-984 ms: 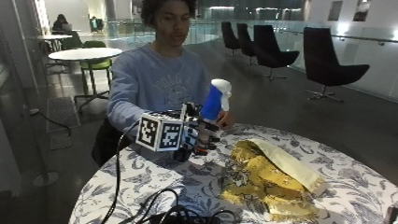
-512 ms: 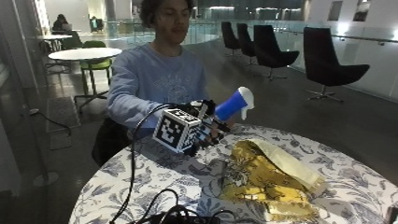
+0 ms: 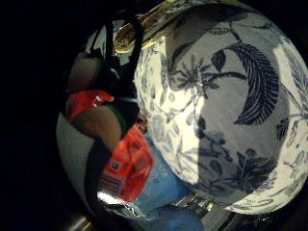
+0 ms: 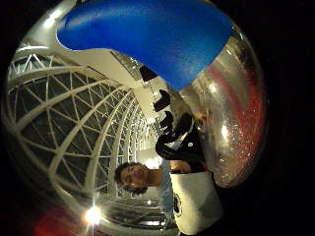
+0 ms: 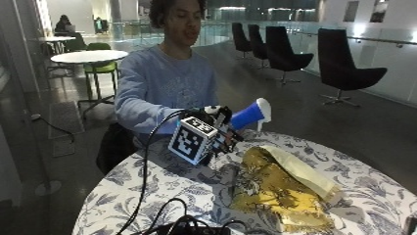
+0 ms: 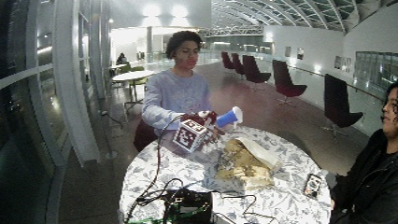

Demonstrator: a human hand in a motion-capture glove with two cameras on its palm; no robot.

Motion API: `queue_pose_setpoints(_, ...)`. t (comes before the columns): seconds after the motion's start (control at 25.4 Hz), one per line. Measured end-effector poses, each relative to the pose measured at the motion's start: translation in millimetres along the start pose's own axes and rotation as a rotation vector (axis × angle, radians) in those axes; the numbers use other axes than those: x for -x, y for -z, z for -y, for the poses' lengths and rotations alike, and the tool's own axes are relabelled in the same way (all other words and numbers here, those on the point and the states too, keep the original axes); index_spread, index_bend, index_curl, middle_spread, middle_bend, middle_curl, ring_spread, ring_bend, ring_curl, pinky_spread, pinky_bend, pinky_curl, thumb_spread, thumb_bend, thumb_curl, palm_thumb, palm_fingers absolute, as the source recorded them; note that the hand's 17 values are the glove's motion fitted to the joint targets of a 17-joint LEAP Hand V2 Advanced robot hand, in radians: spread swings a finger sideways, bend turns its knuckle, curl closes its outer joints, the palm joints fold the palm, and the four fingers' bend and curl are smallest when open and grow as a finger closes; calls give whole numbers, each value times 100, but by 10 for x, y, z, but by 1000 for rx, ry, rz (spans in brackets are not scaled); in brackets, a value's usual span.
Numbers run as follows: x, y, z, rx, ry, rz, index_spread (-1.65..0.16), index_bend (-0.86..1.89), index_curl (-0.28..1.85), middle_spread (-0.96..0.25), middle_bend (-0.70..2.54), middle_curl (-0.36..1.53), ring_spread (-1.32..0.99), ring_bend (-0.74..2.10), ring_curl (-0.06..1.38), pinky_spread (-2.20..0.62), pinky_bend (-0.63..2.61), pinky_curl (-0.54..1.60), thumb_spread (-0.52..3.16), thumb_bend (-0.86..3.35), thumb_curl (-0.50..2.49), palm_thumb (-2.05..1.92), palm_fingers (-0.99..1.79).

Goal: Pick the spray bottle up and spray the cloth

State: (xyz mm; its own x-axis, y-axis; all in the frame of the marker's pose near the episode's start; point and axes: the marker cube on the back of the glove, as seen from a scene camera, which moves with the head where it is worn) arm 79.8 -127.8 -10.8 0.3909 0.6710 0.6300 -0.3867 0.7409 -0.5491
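Your gloved right hand point(image 5: 212, 128) is wrapped around the spray bottle point(image 5: 251, 114), tilted above the table's point(image 5: 163, 183) near edge, nozzle toward the yellow cloth point(image 5: 277, 188) mid-table. It looks light, rigid and smooth; hold the neck, finger on the trigger.

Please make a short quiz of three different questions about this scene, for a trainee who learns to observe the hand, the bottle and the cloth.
1. True or false: the spray bottle stands on the table.
2. What holds the bottle? A) a bare hand B) the gloved right hand C) nothing
3. Fill in: the yellow cloth lies ____ on the table.

Key: 1 false, it is lifted and tilted toward the cloth. 2 B. 3 crumpled.
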Motion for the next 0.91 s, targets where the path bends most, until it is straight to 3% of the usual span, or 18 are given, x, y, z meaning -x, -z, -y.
queue_pose_setpoints(0.91,-93,-190,27,21,-23,63,-21,4,8,0,42,45,8,72,41,26,55,38,93,-2,61,78,82)
